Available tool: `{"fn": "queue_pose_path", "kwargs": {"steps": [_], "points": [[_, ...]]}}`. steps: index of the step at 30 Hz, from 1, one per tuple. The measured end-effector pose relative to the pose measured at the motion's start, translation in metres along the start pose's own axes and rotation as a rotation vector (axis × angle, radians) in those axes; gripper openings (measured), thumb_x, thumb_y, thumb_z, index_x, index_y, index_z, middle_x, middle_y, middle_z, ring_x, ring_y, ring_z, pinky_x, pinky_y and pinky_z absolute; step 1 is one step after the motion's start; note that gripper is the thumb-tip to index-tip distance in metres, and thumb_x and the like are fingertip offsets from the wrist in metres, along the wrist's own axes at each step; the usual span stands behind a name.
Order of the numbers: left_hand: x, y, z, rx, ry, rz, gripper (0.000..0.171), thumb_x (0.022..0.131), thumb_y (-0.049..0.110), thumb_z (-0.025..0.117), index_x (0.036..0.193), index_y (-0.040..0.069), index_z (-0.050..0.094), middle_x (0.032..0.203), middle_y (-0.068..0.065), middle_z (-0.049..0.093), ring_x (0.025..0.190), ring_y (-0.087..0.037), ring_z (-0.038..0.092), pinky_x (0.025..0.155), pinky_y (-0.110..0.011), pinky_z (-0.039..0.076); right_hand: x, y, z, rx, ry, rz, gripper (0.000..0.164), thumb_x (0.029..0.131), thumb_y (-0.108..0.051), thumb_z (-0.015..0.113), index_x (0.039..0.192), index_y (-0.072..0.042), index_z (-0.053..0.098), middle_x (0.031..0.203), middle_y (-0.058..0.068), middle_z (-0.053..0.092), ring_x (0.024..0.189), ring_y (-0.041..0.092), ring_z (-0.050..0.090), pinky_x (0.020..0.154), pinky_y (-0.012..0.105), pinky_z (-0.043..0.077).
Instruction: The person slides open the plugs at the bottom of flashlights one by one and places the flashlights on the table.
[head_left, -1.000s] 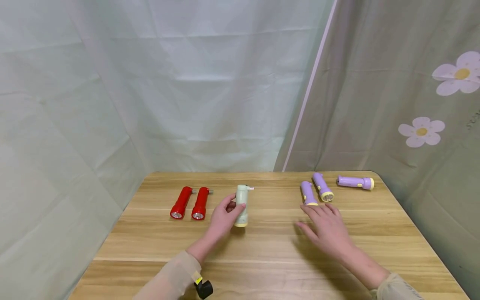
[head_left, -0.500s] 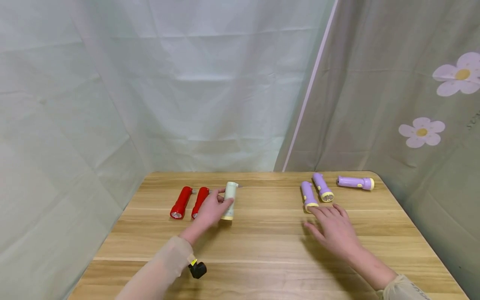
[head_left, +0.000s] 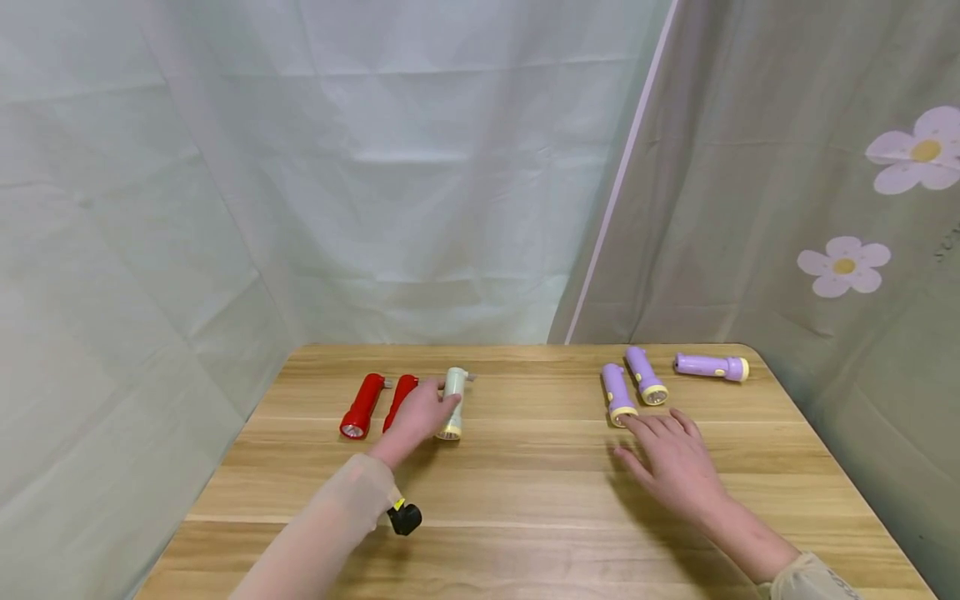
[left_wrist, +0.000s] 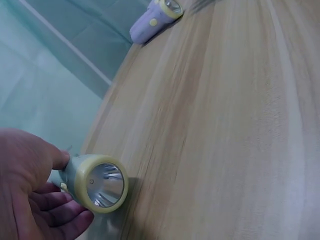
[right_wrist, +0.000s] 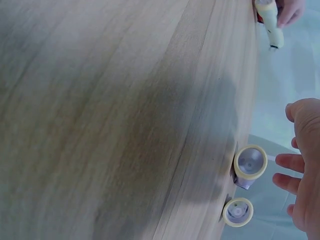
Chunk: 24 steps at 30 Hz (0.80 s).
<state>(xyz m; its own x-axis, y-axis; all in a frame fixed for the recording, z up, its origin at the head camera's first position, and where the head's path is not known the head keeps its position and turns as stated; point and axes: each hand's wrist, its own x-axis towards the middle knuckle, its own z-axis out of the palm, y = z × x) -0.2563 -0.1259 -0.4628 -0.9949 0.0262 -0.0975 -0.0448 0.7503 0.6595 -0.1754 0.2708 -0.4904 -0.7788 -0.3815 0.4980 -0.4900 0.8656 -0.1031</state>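
My left hand [head_left: 418, 414] holds a pale green flashlight [head_left: 454, 385] with a cream rim, thumb on one side and fingers on the other. It lies low over the wooden table, lens toward me, a small strap tab at its far end; the left wrist view shows its reflector [left_wrist: 106, 185] close up. Just left of it is a red flashlight [head_left: 401, 393], partly hidden behind the hand. My right hand [head_left: 678, 468] hovers with fingers loosely extended, holding nothing. Its fingertips overlap the lens end of a purple flashlight [head_left: 615, 387] in the head view.
Another red flashlight [head_left: 364, 403] lies at the far left. Two more purple flashlights, one slanted [head_left: 643, 373] and one lying sideways [head_left: 705, 366], are at the back right of the wooden table [head_left: 525, 517]. A pale curtain [head_left: 420, 183] hangs behind the table's back edge.
My left hand has carried the pale green flashlight leftward and lowered it beside the red ones. My right hand has drifted slightly right and toward me, uncovering the nearest purple flashlight's lens end.
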Motion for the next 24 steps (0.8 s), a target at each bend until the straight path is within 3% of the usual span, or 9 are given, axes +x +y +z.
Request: {"fn": "queue_pose_path", "kwargs": {"steps": [8,15,18,24], "points": [[0.007,0.001,0.000,0.085,-0.009,-0.018,0.042,0.102,0.027,0.063,0.129,-0.005,0.061,0.101,-0.009,0.067,0.084,-0.022,0.062,0.080,-0.040,0.055,-0.001,0.001,0.001,0.005,-0.001,-0.007,0.051,0.089,-0.035,0.076,0.132,-0.010,0.066,0.117,0.009,0.070,0.114,0.034,0.061,0.112,0.061,0.027],[0.011,0.003,-0.002,0.174,-0.019,0.020,0.023,0.102,0.025,0.062,0.095,0.003,0.065,0.080,-0.006,0.061,0.071,-0.022,0.056,0.067,-0.035,0.050,-0.003,0.005,0.002,-0.007,-0.011,0.002,0.052,0.088,-0.033,0.078,0.132,-0.009,0.065,0.117,0.010,0.070,0.112,0.034,0.062,0.111,0.062,0.027],[0.012,0.005,-0.002,0.218,-0.024,0.036,0.023,0.102,0.023,0.061,0.086,0.005,0.062,0.076,-0.005,0.059,0.068,-0.021,0.055,0.066,-0.035,0.049,-0.004,0.007,0.001,-0.011,-0.023,0.012,0.051,0.089,-0.034,0.077,0.133,-0.009,0.065,0.117,0.010,0.070,0.112,0.034,0.062,0.112,0.062,0.026],[0.013,0.008,-0.001,0.277,-0.040,-0.005,0.027,0.103,0.021,0.059,0.081,0.006,0.061,0.076,-0.007,0.059,0.068,-0.022,0.055,0.066,-0.033,0.049,-0.005,0.010,0.002,-0.011,-0.032,0.020,0.052,0.090,-0.035,0.076,0.134,-0.010,0.065,0.118,0.010,0.071,0.112,0.034,0.063,0.112,0.062,0.027]]}}
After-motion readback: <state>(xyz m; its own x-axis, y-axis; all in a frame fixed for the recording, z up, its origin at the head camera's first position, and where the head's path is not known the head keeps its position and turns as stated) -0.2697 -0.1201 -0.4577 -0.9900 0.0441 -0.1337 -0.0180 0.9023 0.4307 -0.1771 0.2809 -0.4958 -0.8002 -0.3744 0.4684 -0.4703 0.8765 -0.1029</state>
